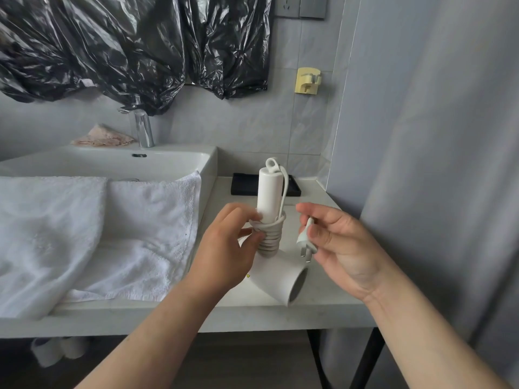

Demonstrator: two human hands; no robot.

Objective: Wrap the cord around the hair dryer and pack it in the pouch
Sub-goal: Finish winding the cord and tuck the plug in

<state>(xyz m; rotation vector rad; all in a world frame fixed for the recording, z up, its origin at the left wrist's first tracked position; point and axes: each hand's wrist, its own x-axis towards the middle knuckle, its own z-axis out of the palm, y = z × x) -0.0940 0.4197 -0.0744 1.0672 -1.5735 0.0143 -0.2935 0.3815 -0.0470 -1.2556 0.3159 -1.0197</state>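
Observation:
A white hair dryer [270, 189] stands over the counter with its handle up and its nozzle [296, 286] pointing down to the right. Its white cord [271, 237] is coiled in several turns around the lower handle. My left hand [227, 248] grips the dryer at the coils, thumb on the handle. Just to the right of the coils, my right hand [341, 245] pinches the white plug [304, 242] at the cord's end, prongs down. One strand runs from the handle's top loop down into the coils. No pouch is clearly in view.
A white sink [112, 161] with a chrome tap [143, 127] is at the left, white towels [92, 234] draped over its front. A black tray [244, 185] lies at the counter's back. Black plastic sheets [134, 46] hang above; a grey curtain [435, 164] hangs at the right.

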